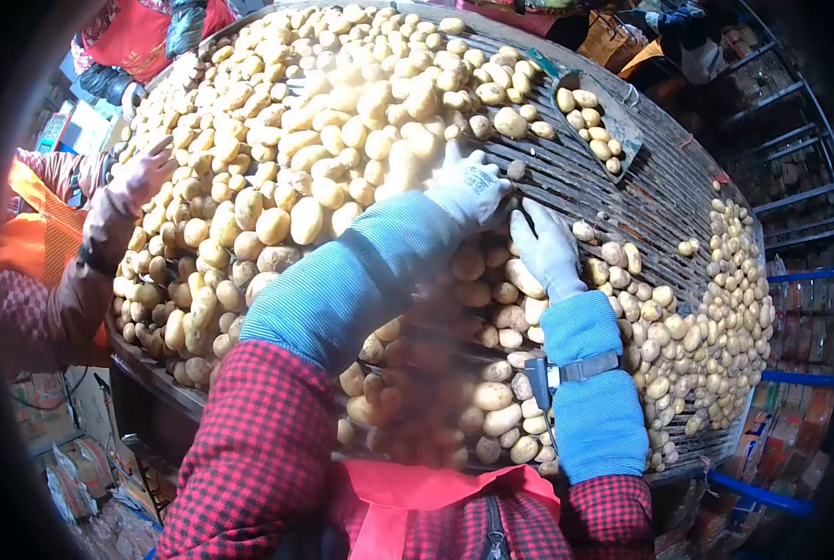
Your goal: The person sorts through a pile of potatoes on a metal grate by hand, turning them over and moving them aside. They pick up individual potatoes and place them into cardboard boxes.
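My left hand (474, 189), in a white work glove with blue print, reaches across the slatted sorting table among pale yellow potatoes (377, 142). Its visible fingers are spread and lean against the heap; the side facing down is hidden. Close to its thumb side lies a small dark potato (517, 170). Just right of it, my right hand (548, 250), gloved too, rests low over the slats with thumb and fingers apart. Several potatoes lie under and beside the right wrist, such as one pale potato (583, 231). I see nothing held in the right hand.
A scoop-like metal tray (629, 140) with several potatoes lies at the far right of the slats (664, 159). More potatoes (706, 345) cover the right edge. Another person's gloved hand (146, 173) works at the left; people stand behind the table. Metal racking (804, 193) is at right.
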Motion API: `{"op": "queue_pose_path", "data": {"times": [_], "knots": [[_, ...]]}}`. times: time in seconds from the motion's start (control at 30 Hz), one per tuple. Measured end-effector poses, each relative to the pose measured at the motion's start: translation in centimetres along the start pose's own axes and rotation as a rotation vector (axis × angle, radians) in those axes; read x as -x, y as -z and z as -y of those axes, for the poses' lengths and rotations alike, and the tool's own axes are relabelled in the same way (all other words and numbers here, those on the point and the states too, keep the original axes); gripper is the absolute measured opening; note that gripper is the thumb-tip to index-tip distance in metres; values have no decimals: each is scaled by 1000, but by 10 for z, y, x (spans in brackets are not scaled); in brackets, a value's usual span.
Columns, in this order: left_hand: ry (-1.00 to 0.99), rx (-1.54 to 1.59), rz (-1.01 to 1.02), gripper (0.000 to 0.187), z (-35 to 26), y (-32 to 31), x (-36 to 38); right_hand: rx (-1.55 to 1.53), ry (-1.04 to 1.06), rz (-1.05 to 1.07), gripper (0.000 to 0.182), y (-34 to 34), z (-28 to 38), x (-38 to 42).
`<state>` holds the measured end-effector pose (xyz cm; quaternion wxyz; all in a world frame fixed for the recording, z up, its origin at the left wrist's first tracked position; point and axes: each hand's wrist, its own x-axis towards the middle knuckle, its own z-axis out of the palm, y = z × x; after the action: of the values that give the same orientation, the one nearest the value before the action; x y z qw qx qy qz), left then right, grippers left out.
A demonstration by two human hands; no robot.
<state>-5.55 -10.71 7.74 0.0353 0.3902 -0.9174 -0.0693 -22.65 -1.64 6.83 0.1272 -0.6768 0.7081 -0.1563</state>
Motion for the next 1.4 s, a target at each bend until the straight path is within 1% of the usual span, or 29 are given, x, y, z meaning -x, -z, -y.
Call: {"op": "queue_pose_path", "data": {"times": [0.03,0.07,0.1,0.17,0.2,0.23,0.3,0.37,0.4,0.43,0.5,0.57,0.6,0.63,0.7,0.73,0.83,0.9,0.97,1.03,1.1,1.17,1.2,1.23,1.27,1.3,1.33,1.37,1.4], "knots": [[17,7,37,36,2,1,-1,22,44,-29,50,-6,3,-5],[9,39,55,33,5,-1,0,-55,7,-13,51,-9,5,-6],[2,13,22,32,5,-3,4,-133,-34,3,52,-12,6,-4],[-14,-44,-48,31,7,-6,18,-40,-19,31,54,-3,22,11],[-26,-18,-81,31,10,-9,27,4,-19,45,55,-1,29,21],[-3,-23,-10,31,7,7,41,17,126,-57,56,-7,34,31],[-41,-123,-108,33,10,16,70,121,119,-36,58,2,68,55],[-64,-53,-174,39,21,13,98,117,121,-78,62,-11,86,74],[-57,-12,-321,43,24,14,111,52,193,-153,63,-22,92,82],[-56,-100,-311,44,31,16,122,38,178,-108,63,-24,104,93],[28,-131,-295,39,52,16,149,-79,197,-51,63,-33,122,108],[114,-171,-282,34,76,19,176,-40,310,-30,61,-46,135,118],[74,-159,-281,30,86,18,189,-85,325,13,62,-51,142,122],[146,-231,-258,31,90,21,197,0,349,-5,65,-53,149,126],[200,-221,-282,33,107,22,207,-1,339,47,66,-57,161,131],[224,-248,-319,35,109,18,208,3,373,56,66,-56,164,131],[222,-221,-409,37,118,10,203,14,431,116,66,-48,174,135],[209,-181,-452,34,129,9,198,-40,480,83,66,-53,176,141],[277,-77,-301,33,129,30,191,-84,501,56,65,-56,180,148],[264,-125,-393,35,139,22,195,-155,546,45,63,-55,177,148],[248,-181,-505,36,165,11,192,-232,576,29,61,-51,171,149],[387,-219,-404,44,184,15,199,-314,591,11,59,-43,166,151],[503,-308,-368,45,191,14,197,-410,565,-14,53,-39,164,154],[620,-395,-330,47,194,12,195,-437,554,-15,55,-41,158,159],[622,-454,-357,50,186,17,192,-463,547,-13,56,-46,152,163],[482,-351,-403,51,176,20,185,-489,536,-15,58,-50,147,168],[338,-247,-442,51,158,27,174,-487,513,-37,48,-43,149,172],[199,-140,-474,52,137,31,165,-463,503,-26,50,-47,149,178],[63,-103,-410,52,113,36,153,-437,496,-16,52,-54,146,182]]}}
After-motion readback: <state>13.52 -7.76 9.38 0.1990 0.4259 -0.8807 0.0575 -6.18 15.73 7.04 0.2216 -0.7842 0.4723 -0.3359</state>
